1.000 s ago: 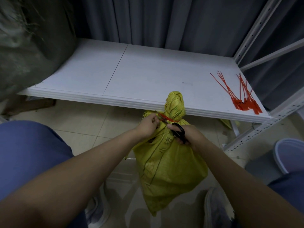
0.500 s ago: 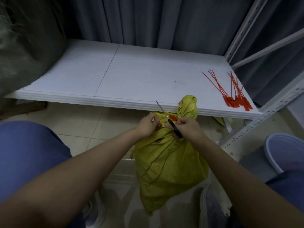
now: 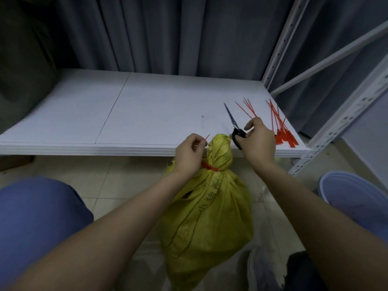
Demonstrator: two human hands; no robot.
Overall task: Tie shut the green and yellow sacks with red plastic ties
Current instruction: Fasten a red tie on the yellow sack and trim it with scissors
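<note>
Setting the scissors (image 3: 234, 128) down is likely the step in hand, since the yellow sack (image 3: 207, 208) stands on the floor against the shelf's (image 3: 84, 114) front edge with a red tie (image 3: 210, 166) already cinched round its neck. The right hand (image 3: 257, 141) is closed on the black handles, blades pointing up and away over the shelf near its right end. The left hand (image 3: 188, 154) pinches a short red offcut (image 3: 207, 137) between fingertips, just beside the sack's gathered top. To do it well, the scissors want laying flat with blades shut, close to the front edge yet clear of the spare ties (image 3: 279, 124) heaped at the right front corner, so a fresh tie can be drawn without tangling. The offcut is best dropped somewhere apart from that heap, lest it be picked up as a whole tie. A tug on the neck would confirm the tie has locked. No green sack can be made out clearly.
</note>
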